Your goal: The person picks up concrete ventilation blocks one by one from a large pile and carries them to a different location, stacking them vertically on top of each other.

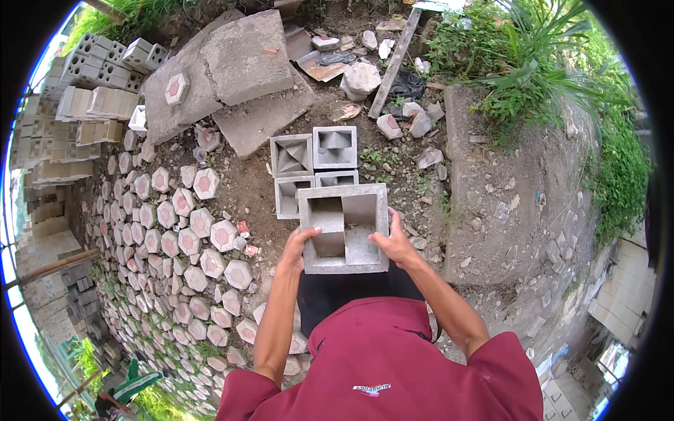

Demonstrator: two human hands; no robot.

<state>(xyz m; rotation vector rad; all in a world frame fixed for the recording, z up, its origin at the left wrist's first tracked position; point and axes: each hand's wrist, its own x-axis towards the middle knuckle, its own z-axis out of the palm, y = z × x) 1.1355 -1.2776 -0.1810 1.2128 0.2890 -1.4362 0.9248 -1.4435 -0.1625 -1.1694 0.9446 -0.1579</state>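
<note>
Two bare hands share one load in the head view: a square grey concrete block [342, 230] with offset recesses in its face, held in front of the person's body, above the dirt ground [246, 186]. The left hand [298, 247] clasps the block's left wall, its thumb reaching over the rim onto the face; the right hand [394, 242] grips the right wall, its thumb hooked inside the rim. The fingers beneath are mostly hidden. Just beyond the block's far edge, four similar pieces sit close together on the ground: a far-left block [291, 155], a far-right block [335, 147], a near-left block [289, 196] and a near-right block [335, 177], this last partly covered by the held one. Many hexagonal pavers [201, 223] spread across the ground's left side. Toward its far edge lie broken concrete slabs [253, 63], one bearing a single paver [177, 89], and a narrow board [397, 63] slants to their right. Stacked hollow blocks [91, 59] stand at the far left corner; green plants [540, 77] grow at the far right.
</note>
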